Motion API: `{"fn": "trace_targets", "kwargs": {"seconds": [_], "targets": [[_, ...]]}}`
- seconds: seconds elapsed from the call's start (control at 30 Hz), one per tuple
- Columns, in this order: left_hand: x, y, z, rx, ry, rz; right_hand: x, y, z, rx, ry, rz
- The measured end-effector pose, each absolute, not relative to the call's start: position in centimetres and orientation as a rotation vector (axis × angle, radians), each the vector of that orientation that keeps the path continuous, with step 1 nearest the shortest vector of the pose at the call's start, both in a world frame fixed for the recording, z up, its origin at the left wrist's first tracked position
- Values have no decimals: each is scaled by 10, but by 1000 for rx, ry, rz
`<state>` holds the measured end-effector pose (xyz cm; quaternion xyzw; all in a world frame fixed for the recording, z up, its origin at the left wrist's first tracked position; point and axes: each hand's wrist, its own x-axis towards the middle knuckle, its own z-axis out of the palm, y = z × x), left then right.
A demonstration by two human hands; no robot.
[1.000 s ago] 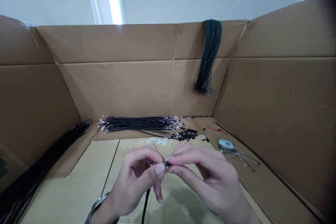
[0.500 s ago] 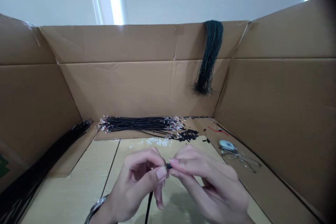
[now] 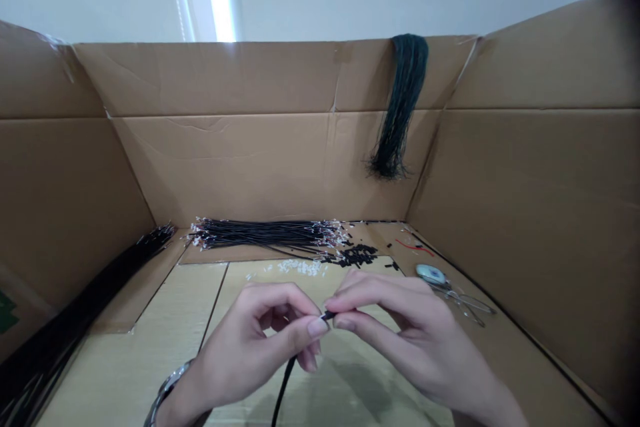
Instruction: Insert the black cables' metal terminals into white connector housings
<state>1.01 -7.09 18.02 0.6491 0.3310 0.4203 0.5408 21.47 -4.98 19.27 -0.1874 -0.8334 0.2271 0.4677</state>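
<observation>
The small black sleeve (image 3: 329, 315), level a moment ago, now slants above the near desk (image 3: 160, 310), so work on it seems unfinished. Our right hand (image 3: 413, 337) pinches it; our left hand (image 3: 257, 343) clamps the black cable (image 3: 284, 390). Our grip hides any join, and the cable's near end is cut off.

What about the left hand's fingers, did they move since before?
Yes: the left hand's fingers have shifted slightly right, judged against the scattered white pieces.
</observation>
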Motion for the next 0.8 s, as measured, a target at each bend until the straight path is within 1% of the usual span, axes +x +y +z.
{"fn": "trace_targets", "kwargs": {"seconds": [0.23,0.5,0.7,0.8], "targets": [[8,-66,179,1590,883,939,220,-50,194,-501,-2183,481],[10,-55,171,1363,619,1091,209,-48,185,-550,-2186,407],[2,-45,173,1503,763,814,216,-29,188,-652,-2070,346],[0,-46,175,1553,840,761,220,-24,191,-645,-2092,368]]}}
